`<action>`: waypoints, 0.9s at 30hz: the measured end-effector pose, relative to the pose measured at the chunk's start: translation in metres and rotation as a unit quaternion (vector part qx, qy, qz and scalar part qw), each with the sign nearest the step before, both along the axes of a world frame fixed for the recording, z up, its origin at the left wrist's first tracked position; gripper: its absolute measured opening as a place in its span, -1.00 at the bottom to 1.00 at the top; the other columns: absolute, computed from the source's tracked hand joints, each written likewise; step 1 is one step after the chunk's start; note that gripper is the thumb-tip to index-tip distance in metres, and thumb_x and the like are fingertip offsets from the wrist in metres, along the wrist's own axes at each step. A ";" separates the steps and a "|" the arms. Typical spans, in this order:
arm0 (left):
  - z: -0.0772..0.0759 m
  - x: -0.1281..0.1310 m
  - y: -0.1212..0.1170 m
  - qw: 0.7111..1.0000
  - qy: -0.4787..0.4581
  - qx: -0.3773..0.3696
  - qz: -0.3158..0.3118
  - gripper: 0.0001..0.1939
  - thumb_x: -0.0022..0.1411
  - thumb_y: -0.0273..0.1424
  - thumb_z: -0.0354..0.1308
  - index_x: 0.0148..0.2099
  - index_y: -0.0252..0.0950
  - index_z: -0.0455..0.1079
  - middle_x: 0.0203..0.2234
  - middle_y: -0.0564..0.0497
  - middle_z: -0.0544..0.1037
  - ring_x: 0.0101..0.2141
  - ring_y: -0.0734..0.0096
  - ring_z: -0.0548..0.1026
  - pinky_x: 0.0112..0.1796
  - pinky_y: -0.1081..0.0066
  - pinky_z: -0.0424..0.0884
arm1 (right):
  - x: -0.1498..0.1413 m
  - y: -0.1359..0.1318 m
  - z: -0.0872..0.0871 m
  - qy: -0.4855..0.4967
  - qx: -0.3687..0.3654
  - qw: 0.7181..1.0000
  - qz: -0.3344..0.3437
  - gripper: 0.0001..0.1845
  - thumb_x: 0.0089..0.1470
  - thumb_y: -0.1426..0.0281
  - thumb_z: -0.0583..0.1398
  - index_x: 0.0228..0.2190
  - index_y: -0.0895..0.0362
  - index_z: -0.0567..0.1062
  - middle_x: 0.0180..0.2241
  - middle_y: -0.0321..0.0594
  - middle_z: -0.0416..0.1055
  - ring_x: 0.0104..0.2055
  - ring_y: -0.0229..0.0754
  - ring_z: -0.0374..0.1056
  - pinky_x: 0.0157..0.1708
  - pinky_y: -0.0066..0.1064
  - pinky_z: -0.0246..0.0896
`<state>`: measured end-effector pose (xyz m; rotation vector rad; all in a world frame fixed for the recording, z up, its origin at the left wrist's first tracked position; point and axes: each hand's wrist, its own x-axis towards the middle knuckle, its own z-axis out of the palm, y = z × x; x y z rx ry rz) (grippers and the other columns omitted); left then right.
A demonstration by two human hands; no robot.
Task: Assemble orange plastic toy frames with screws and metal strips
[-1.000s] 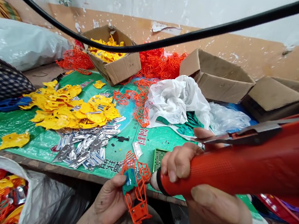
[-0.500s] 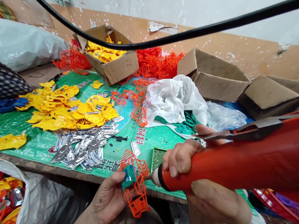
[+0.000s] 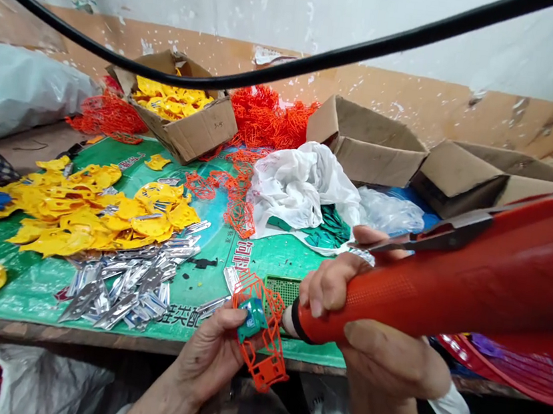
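Note:
My left hand [image 3: 210, 357] pinches an orange plastic lattice frame [image 3: 263, 340] with a small teal piece [image 3: 253, 318] set in it, holding it at the table's near edge. My right hand [image 3: 367, 325] is wrapped round a thick red power screwdriver [image 3: 449, 282], its tip pressed against the frame by the teal piece. A metal lever runs along the tool's top under my forefinger. A black cable [image 3: 293, 68] arcs across the top of the view.
On the green mat [image 3: 21, 270] lie yellow plastic pieces [image 3: 100, 205] and shiny metal blades [image 3: 137, 277]. A cardboard box of yellow parts [image 3: 177, 111], orange frames [image 3: 267, 115], empty boxes [image 3: 370, 141], a white plastic bag [image 3: 299, 183] and a red basket [image 3: 513, 367] stand around.
The view has shifted right and slightly up. Both hands stay together, the screwdriver tip still against the frame; the frame has risen a little toward the table edge.

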<state>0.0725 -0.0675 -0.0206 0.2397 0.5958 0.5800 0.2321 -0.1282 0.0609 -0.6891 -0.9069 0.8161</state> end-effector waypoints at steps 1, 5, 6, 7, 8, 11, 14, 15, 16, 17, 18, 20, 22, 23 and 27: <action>0.000 0.004 0.000 1.000 0.001 0.005 -0.004 -0.66 -0.07 -0.57 0.37 -0.16 -0.39 0.50 -0.37 -0.02 0.67 -0.40 0.40 0.59 -0.21 0.34 0.56 | 0.003 -0.001 0.002 -0.003 -0.004 1.000 -0.012 -0.36 -0.11 0.38 0.42 0.01 -0.12 0.37 -0.50 -0.43 0.42 -0.51 -0.26 0.35 -0.43 -0.33 0.34; 0.000 0.022 0.002 0.999 0.016 0.039 -0.017 -0.61 -0.08 -0.53 0.39 -0.12 -0.36 0.51 -0.31 -0.04 0.67 -0.35 0.32 0.59 -0.20 0.27 0.56 | 0.021 -0.007 0.011 -0.032 0.001 0.998 -0.054 -0.38 -0.14 0.42 0.41 -0.01 -0.08 0.41 -0.52 -0.42 0.43 -0.51 -0.25 0.35 -0.43 -0.33 0.34; 0.000 0.027 0.003 0.999 0.021 0.045 -0.021 -0.61 -0.07 -0.52 0.39 -0.11 -0.36 0.51 -0.29 -0.04 0.67 -0.33 0.31 0.59 -0.19 0.25 0.55 | 0.026 -0.008 0.014 -0.037 0.003 0.997 -0.067 -0.38 -0.15 0.45 0.39 -0.02 -0.07 0.42 -0.52 -0.42 0.44 -0.51 -0.25 0.34 -0.43 -0.33 0.34; 0.001 0.032 0.004 0.998 0.023 0.051 -0.024 -0.61 -0.07 -0.52 0.39 -0.12 -0.35 0.51 -0.28 -0.04 0.66 -0.32 0.31 0.59 -0.18 0.25 0.55 | 0.030 -0.008 0.016 -0.043 0.002 0.996 -0.079 -0.38 -0.17 0.49 0.37 -0.02 -0.05 0.42 -0.52 -0.41 0.44 -0.51 -0.23 0.35 -0.44 -0.33 0.33; 0.002 0.037 0.005 0.998 0.023 0.057 -0.026 -0.63 -0.07 -0.52 0.39 -0.14 -0.35 0.51 -0.28 -0.03 0.66 -0.33 0.34 0.59 -0.18 0.28 0.54 | 0.035 -0.008 0.017 -0.048 0.001 0.994 -0.096 -0.38 -0.18 0.52 0.35 -0.02 -0.03 0.43 -0.53 -0.40 0.45 -0.50 -0.22 0.35 -0.45 -0.32 0.33; 0.005 0.052 0.008 0.996 0.010 0.076 -0.053 -0.74 -0.06 -0.55 0.37 -0.23 -0.34 0.52 -0.38 0.03 0.64 -0.39 0.42 0.56 -0.21 0.37 0.52 | 0.045 -0.008 0.018 -0.058 -0.006 0.985 -0.165 -0.46 -0.22 0.57 0.29 -0.12 0.00 0.48 -0.53 -0.38 0.46 -0.51 -0.20 0.34 -0.46 -0.30 0.31; 0.007 0.058 0.009 0.992 -0.015 0.081 -0.099 -0.76 0.02 -0.57 0.32 -0.20 -0.28 0.53 -0.32 0.03 0.64 -0.35 0.39 0.55 -0.19 0.33 0.51 | 0.050 -0.007 0.013 -0.062 -0.014 0.972 -0.227 -0.68 -0.25 0.56 0.29 -0.35 0.04 0.51 -0.54 -0.38 0.46 -0.53 -0.22 0.33 -0.45 -0.30 0.29; 0.007 0.056 0.010 0.991 -0.020 0.081 -0.108 -0.75 0.04 -0.58 0.30 -0.18 -0.26 0.53 -0.27 0.02 0.63 -0.31 0.37 0.55 -0.18 0.31 0.51 | 0.050 -0.006 0.010 -0.068 -0.022 0.969 -0.235 -0.76 -0.25 0.55 0.29 -0.44 0.05 0.50 -0.55 -0.38 0.45 -0.53 -0.23 0.32 -0.44 -0.29 0.28; 0.008 0.052 0.011 0.991 -0.015 0.084 -0.107 -0.75 0.05 -0.58 0.29 -0.18 -0.25 0.53 -0.23 0.02 0.63 -0.29 0.37 0.55 -0.17 0.31 0.51 | 0.050 -0.006 0.007 -0.075 -0.032 0.968 -0.239 -0.82 -0.26 0.55 0.29 -0.50 0.07 0.48 -0.55 -0.37 0.44 -0.54 -0.23 0.32 -0.42 -0.28 0.28; 0.008 0.046 0.013 0.991 0.004 0.088 -0.100 -0.76 0.06 -0.58 0.30 -0.19 -0.25 0.54 -0.23 0.02 0.63 -0.28 0.36 0.56 -0.17 0.30 0.52 | 0.050 -0.005 0.003 -0.083 -0.043 0.967 -0.237 -0.85 -0.25 0.54 0.29 -0.55 0.08 0.47 -0.56 -0.37 0.43 -0.54 -0.24 0.32 -0.41 -0.27 0.29; 0.009 0.038 0.014 0.991 0.031 0.094 -0.089 -0.77 0.04 -0.57 0.32 -0.21 -0.25 0.54 -0.24 0.02 0.63 -0.29 0.36 0.56 -0.17 0.30 0.52 | 0.049 -0.004 0.000 -0.090 -0.053 0.967 -0.233 -0.87 -0.24 0.53 0.29 -0.58 0.09 0.46 -0.56 -0.36 0.42 -0.53 -0.24 0.32 -0.40 -0.26 0.29; 0.010 0.018 0.017 0.987 0.107 0.104 -0.060 -0.78 0.00 -0.55 0.37 -0.24 -0.29 0.55 -0.29 0.01 0.65 -0.31 0.35 0.57 -0.21 0.32 0.55 | 0.045 -0.002 -0.008 -0.096 -0.067 0.969 -0.215 -0.89 -0.21 0.51 0.29 -0.57 0.09 0.47 -0.56 -0.36 0.41 -0.52 -0.23 0.32 -0.40 -0.26 0.29; 0.012 -0.004 0.019 0.980 0.161 0.113 -0.037 -0.72 -0.06 -0.53 0.42 -0.22 -0.31 0.57 -0.30 -0.02 0.66 -0.34 0.37 0.59 -0.25 0.39 0.55 | 0.041 0.000 -0.014 -0.093 -0.076 0.974 -0.193 -0.90 -0.20 0.49 0.30 -0.53 0.09 0.48 -0.55 -0.36 0.39 -0.51 -0.22 0.33 -0.41 -0.26 0.29; 0.013 -0.014 0.019 0.975 0.191 0.113 -0.024 -0.70 -0.09 -0.54 0.45 -0.22 -0.32 0.58 -0.34 -0.02 0.67 -0.36 0.38 0.59 -0.26 0.43 0.55 | 0.038 0.001 -0.018 -0.092 -0.081 0.976 -0.181 -0.90 -0.19 0.49 0.30 -0.53 0.09 0.49 -0.55 -0.37 0.38 -0.50 -0.22 0.33 -0.41 -0.26 0.30; 0.012 -0.038 0.010 0.967 0.236 0.095 -0.009 -0.65 -0.17 -0.54 0.49 -0.24 -0.31 0.60 -0.37 -0.02 0.68 -0.39 0.37 0.60 -0.29 0.44 0.56 | 0.028 0.006 -0.029 -0.090 -0.104 0.979 -0.150 -0.91 -0.18 0.48 0.31 -0.55 0.10 0.49 -0.55 -0.37 0.36 -0.49 -0.23 0.34 -0.39 -0.26 0.31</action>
